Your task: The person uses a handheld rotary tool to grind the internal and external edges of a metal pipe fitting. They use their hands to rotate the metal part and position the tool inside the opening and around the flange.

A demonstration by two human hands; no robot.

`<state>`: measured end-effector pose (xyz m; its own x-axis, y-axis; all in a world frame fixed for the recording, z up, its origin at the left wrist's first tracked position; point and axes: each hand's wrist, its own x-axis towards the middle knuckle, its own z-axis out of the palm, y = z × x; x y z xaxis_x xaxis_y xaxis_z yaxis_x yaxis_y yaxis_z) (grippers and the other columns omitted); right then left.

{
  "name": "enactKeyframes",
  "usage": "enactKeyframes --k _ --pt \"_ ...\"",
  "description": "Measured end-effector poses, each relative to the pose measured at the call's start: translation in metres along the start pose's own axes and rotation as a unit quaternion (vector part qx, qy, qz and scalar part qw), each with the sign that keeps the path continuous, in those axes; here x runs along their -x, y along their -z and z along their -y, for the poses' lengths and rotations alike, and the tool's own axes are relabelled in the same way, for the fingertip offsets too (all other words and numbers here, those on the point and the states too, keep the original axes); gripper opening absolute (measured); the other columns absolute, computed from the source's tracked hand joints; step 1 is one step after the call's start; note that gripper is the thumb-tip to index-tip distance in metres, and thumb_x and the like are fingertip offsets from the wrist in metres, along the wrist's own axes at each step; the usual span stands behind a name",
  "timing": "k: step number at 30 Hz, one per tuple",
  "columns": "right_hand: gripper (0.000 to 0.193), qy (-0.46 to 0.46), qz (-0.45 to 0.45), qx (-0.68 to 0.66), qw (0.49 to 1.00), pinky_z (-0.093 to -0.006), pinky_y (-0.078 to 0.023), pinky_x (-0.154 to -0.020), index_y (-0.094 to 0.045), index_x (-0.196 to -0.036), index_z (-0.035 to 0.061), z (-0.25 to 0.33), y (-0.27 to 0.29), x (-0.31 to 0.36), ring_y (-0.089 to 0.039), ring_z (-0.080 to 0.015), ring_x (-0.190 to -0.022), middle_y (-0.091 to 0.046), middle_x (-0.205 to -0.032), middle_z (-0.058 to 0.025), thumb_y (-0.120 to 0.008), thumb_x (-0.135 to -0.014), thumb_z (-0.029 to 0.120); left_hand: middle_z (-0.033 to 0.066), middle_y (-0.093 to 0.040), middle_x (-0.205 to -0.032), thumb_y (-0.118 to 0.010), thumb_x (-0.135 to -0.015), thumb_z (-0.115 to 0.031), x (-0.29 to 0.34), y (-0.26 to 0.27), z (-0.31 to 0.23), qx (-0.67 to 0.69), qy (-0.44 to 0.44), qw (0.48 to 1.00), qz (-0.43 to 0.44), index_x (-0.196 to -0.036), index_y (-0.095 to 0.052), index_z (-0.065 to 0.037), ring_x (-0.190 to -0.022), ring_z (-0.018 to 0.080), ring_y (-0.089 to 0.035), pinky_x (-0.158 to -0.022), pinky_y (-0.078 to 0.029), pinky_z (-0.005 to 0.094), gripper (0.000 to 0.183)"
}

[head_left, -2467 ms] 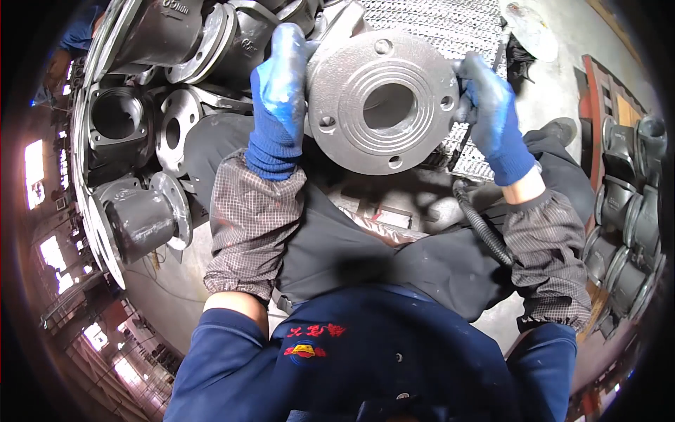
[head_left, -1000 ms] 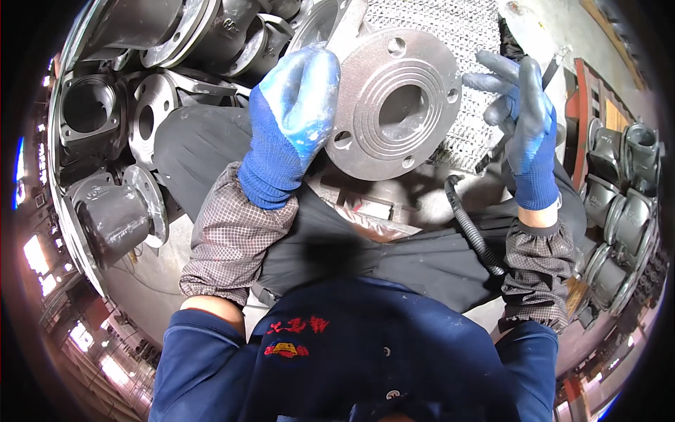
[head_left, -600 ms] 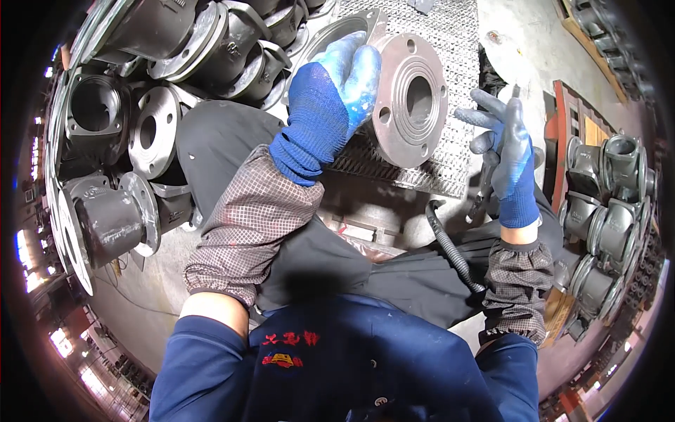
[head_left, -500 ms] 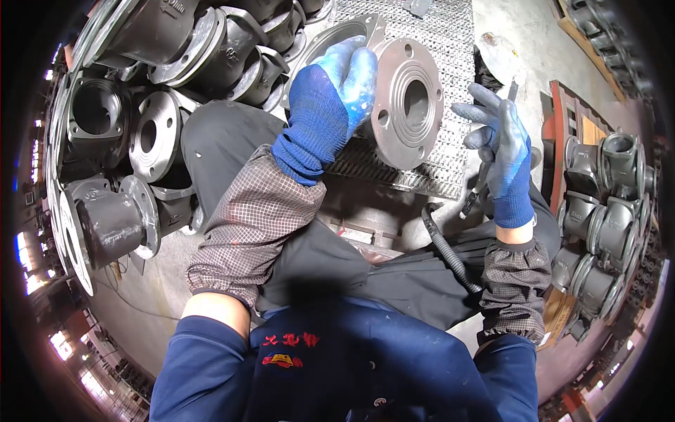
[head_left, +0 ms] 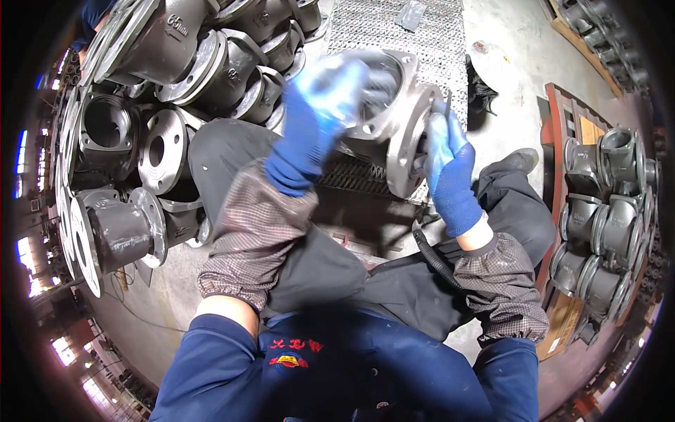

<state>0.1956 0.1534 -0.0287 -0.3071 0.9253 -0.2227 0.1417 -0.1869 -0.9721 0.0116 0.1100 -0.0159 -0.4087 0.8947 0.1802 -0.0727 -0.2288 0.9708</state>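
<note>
A grey cast-metal flanged valve body (head_left: 409, 137) lies on the textured metal work surface in front of me, its round flange turned almost edge-on toward the right. My left hand (head_left: 334, 91), in a blue glove, is at the body's left opening; motion smears its fingers, so their grip is unclear. Against the right flange rests my gloved right hand (head_left: 450, 151), fingers pointing up. A thin dark strip-like tool (head_left: 448, 103) sticks up at its fingertips, the rest of it hidden by the hand.
Grey flanged castings (head_left: 119, 232) are stacked close on my left. More castings (head_left: 590, 218) stand on a wooden pallet at right, beside a red frame (head_left: 555, 141). A black corrugated hose (head_left: 436, 260) crosses my leg. A flat grey piece (head_left: 410, 15) lies on the textured surface (head_left: 351, 28).
The valve body has turned, swinging its round flange from facing me to nearly edge-on. My right hand has moved left onto that flange with the thin tool. My left hand has shifted slightly left.
</note>
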Motion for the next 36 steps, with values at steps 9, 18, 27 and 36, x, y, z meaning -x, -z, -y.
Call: enactKeyframes --k 9,18,27,36 --pt "0.028 0.008 -0.064 -0.057 0.996 -0.0275 -0.045 -0.082 -0.058 -0.114 -0.0045 -0.083 0.046 -0.021 -0.056 -0.013 -0.089 -0.064 -0.099 -0.008 -0.045 -0.101 0.016 0.0141 -0.06 -0.115 -0.041 -0.102 -0.021 0.023 0.047 0.042 -0.152 0.151 0.977 -0.004 -0.125 -0.054 0.003 -0.105 0.0182 -0.059 -0.091 -0.047 0.0319 0.037" --pt "0.037 -0.004 -0.103 -0.019 0.994 -0.0278 -0.045 -0.08 -0.058 -0.114 -0.006 -0.077 0.035 -0.033 -0.055 -0.0134 -0.086 -0.064 -0.095 -0.0089 -0.045 -0.101 0.025 0.0116 -0.059 -0.119 -0.054 -0.098 -0.016 0.028 0.04 0.091 -0.053 0.196 0.974 -0.101 -0.126 -0.051 0.006 -0.106 0.014 -0.058 -0.092 -0.047 0.0253 0.036" --pt "0.037 -0.002 -0.149 -0.021 0.989 -0.0304 -0.045 -0.08 -0.058 -0.115 -0.0073 -0.068 0.032 -0.066 -0.057 -0.0159 -0.089 -0.065 -0.097 -0.0121 -0.047 -0.098 0.024 0.0087 -0.058 -0.124 -0.039 -0.103 -0.033 -0.03 0.009 0.06 -0.139 0.31 0.938 -0.074 -0.137 -0.045 0.0 -0.106 0.0151 -0.059 -0.092 -0.047 0.0274 0.047" --pt "0.041 -0.007 -0.127 -0.051 0.991 -0.0286 -0.041 -0.094 -0.05 -0.126 -0.0082 -0.063 0.027 -0.055 -0.055 -0.019 -0.111 -0.06 -0.12 -0.0158 -0.046 -0.101 0.024 0.0183 -0.06 -0.122 -0.047 -0.098 -0.006 -0.029 0.05 0.096 -0.387 -0.036 0.917 0.092 -0.132 -0.047 0.003 -0.105 0.0229 -0.063 -0.089 -0.05 0.0289 0.035"
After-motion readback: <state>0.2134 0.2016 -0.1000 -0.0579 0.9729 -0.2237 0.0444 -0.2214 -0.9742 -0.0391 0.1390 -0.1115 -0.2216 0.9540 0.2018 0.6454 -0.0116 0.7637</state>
